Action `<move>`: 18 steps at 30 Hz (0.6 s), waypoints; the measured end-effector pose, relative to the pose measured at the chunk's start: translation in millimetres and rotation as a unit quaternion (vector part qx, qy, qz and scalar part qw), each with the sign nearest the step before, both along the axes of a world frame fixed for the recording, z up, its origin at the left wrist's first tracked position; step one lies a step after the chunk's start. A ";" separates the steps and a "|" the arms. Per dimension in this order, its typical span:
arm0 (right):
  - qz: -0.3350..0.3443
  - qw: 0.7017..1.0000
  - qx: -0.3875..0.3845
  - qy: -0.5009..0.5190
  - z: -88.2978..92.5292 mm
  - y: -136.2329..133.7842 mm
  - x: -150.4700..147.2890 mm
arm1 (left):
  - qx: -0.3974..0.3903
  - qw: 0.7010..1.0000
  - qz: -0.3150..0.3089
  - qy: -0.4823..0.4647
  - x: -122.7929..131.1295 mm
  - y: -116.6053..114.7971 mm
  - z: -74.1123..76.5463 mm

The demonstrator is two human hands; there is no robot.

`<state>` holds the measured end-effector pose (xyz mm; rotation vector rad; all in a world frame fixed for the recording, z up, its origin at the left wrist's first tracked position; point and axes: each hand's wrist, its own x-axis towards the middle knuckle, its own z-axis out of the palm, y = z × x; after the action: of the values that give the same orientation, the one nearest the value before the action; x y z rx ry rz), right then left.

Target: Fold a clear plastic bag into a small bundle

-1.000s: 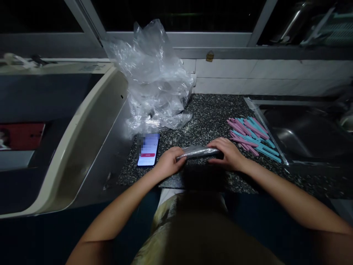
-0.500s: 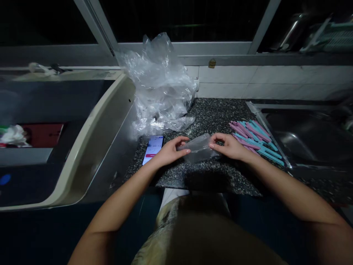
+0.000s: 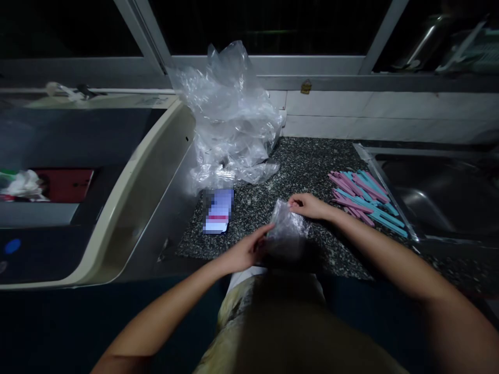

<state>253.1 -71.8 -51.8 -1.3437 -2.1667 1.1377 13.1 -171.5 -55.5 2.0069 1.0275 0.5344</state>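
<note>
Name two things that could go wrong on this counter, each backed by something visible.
The small clear bag is pinched only at its edges by the left hand and right hand, so it might slip. The pink and blue sticks lie right beside the sink, so a nudge could send some in.

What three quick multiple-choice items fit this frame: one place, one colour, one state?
1. Where does the phone lie?
A) in the sink
B) on the counter left of the hands
C) on the sticks

2. What colours are the sticks?
A) pink and blue
B) red and green
C) all white

3. How is the small clear bag held?
A) lying untouched
B) by one hand only
C) between both hands

B: it lies below the crumpled plastic.
A: both colours mix in the pile.
C: the left hand and right hand both grip it.
</note>
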 end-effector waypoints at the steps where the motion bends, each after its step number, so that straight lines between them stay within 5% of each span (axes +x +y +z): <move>1: 0.010 1.000 0.017 -0.023 -5.4 0.6 -3.3 | 0.013 0.999 -0.030 0.033 -6.0 -2.5 -0.3; 3: 0.028 0.996 0.055 -0.068 -12.0 1.3 -9.1 | 0.060 0.993 -0.030 0.098 -18.7 0.9 0.0; 7: 0.059 0.985 0.122 -0.104 -12.4 3.7 -13.2 | 0.246 0.935 0.100 0.236 -42.5 33.1 -1.0; 10: 0.062 0.972 0.206 -0.095 -5.8 -1.9 -6.0 | 0.268 0.914 0.114 0.281 -52.9 51.9 -1.8; 12: 0.057 0.959 0.262 -0.091 -1.2 -15.5 2.7 | 0.281 0.920 0.065 0.267 -54.4 52.0 -1.6; 16: 0.105 0.940 0.313 -0.083 -4.1 -61.6 17.7 | 0.297 0.929 -0.137 0.174 -43.0 35.6 -3.4; 18: 0.140 0.933 0.319 -0.092 -13.4 -82.8 20.4 | 0.288 0.931 -0.167 0.148 -29.9 31.3 -5.8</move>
<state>273.5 -154.6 -65.2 -0.8913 -2.5992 0.3127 -16.8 -140.2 -61.4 2.7874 0.7139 0.3769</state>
